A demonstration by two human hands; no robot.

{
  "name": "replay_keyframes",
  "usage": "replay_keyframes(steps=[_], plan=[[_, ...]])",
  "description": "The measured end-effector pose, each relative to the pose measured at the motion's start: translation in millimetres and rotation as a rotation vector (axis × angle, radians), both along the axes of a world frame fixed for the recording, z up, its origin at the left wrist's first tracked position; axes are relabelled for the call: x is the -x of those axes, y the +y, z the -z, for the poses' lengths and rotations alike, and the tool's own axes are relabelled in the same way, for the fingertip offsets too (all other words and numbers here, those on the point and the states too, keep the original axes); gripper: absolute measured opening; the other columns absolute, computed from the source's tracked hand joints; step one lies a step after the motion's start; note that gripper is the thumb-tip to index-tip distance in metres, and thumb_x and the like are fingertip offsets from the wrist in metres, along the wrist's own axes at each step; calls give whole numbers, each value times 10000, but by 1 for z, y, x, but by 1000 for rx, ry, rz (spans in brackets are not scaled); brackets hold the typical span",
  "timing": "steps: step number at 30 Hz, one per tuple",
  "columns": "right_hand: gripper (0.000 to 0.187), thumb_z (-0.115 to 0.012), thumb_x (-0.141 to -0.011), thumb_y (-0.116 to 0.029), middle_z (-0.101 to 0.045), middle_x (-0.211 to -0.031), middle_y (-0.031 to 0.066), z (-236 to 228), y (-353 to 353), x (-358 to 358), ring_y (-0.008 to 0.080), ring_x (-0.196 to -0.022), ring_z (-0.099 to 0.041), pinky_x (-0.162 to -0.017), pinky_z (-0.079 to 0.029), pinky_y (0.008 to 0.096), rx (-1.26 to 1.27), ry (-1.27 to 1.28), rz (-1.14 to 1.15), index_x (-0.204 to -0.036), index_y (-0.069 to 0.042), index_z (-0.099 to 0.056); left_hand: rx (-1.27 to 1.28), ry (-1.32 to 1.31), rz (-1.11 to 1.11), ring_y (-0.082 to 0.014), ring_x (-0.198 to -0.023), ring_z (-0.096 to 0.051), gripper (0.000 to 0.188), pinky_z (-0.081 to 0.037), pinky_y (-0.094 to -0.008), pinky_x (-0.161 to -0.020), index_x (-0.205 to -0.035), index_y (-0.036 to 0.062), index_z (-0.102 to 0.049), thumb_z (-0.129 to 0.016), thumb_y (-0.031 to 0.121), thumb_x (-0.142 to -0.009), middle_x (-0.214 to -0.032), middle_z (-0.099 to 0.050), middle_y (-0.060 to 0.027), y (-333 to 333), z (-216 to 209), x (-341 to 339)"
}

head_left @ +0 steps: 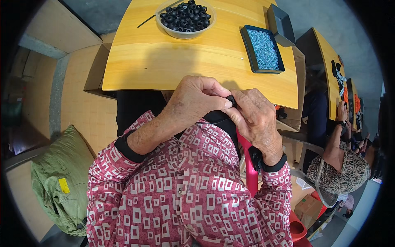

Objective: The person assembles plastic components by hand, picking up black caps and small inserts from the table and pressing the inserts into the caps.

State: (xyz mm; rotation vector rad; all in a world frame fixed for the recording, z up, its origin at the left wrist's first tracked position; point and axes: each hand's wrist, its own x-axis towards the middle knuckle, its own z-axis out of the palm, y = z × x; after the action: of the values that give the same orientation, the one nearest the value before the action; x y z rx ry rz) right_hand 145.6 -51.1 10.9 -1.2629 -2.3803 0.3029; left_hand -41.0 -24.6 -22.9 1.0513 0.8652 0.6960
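My left hand (187, 99) and my right hand (257, 115) meet in front of my body, just off the table's near edge. Pinched between the fingertips of both is a small black bead (231, 100), largely covered by the fingers. A thin dark cord (212, 122) runs below the hands; where its ends go is hidden. Beyond them on the table, black round beads (185, 17) fill a clear plastic bowl (184, 34). To the right of that, a black tray (269, 71) holds tiny blue beads (263, 49).
The yellow wooden table (205, 57) lies ahead, with a dark thin stick (147, 21) by the bowl. A grey tray (281, 25) sits at the far right corner. At left stands a green sack (61, 177). On the right a person (339, 164) works at another table.
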Motion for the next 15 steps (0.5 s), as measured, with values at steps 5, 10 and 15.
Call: replay_keyframes(steps=[5,10,15], plan=[[311,-779,-705,-152,-601,-741,117,3,4,-5,254,-659,-591,-599,-487,351,-18,96,-29,-929,20,-649,25,-55,14,-68,-796,-591,229,-486,-196,-717,-981,-21,-667,-684,170,-857,-859,-653,-35,-1,-2,3],[289,-791,-685,-129,-605,-707,98,4,1,-4,231,-622,-576,-569,-467,320,56,268,67,-904,13,-667,102,-98,-19,-54,-766,-569,265,-475,-191,-700,-964,-13,-672,-673,236,-872,-848,-642,-19,-3,-5,2],[307,-802,-671,-129,-601,-698,90,3,-1,1,218,-610,-566,-556,-458,322,-13,265,79,-908,13,-668,16,-58,85,-33,-727,-530,264,-455,-181,-670,-961,-2,-676,-669,249,-877,-826,-623,-4,-5,-7,9]])
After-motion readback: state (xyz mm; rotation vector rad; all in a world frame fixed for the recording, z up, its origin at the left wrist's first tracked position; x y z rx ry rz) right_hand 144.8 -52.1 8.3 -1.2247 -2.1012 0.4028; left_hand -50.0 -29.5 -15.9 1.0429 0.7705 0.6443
